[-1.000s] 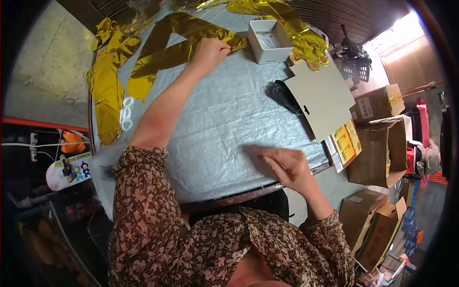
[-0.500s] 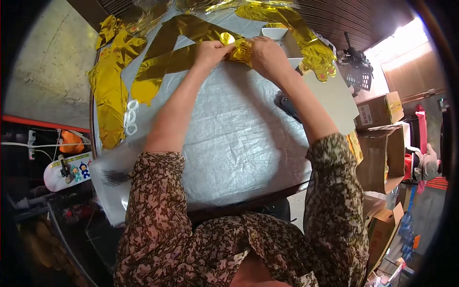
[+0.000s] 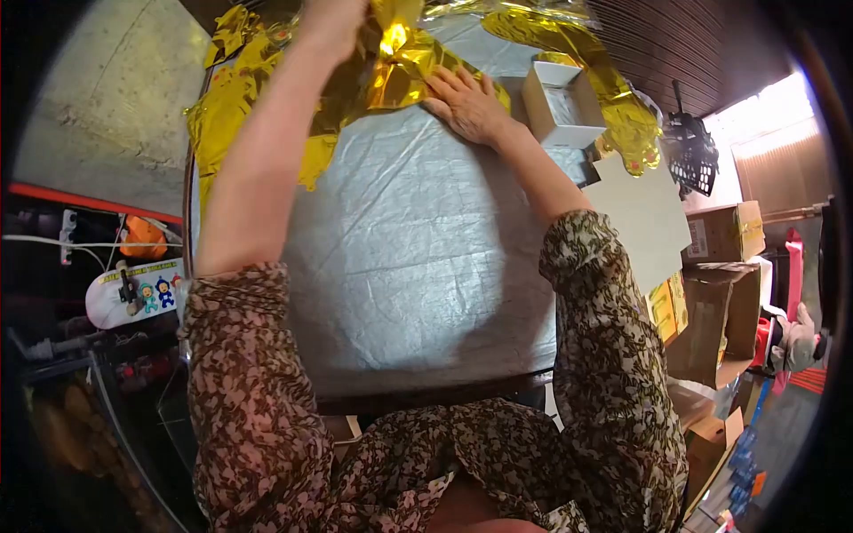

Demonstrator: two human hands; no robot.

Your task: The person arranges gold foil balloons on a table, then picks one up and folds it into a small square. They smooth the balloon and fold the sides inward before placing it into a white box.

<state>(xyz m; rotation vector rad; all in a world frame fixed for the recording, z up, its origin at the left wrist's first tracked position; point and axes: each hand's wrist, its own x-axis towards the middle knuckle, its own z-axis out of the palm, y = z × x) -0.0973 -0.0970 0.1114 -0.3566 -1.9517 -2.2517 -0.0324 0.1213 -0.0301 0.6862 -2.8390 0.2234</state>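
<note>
The table (image 3: 418, 266), covered in a crinkled silver sheet, is filling most of the view, with gold foil pieces (image 3: 222, 115) lying along its far and left edges. A white box (image 3: 560, 107) is sitting open at the far right, next to a grey card (image 3: 644, 213) that is overhanging the edge. At the far middle, one foil balloon (image 3: 400, 67) is being worked: this looks like the step of lifting and folding it over. The left hand (image 3: 333, 22) is raised at the top of the view, fingers closed on the foil's upper part and pulling it up. The right hand (image 3: 466, 102) is lying flat, fingers spread, pinning the lower part to the table. The next move probably calls for bringing the lifted flap down squarely while the flat hand is holding the crease, gently, since thin foil creases and tears.
</note>
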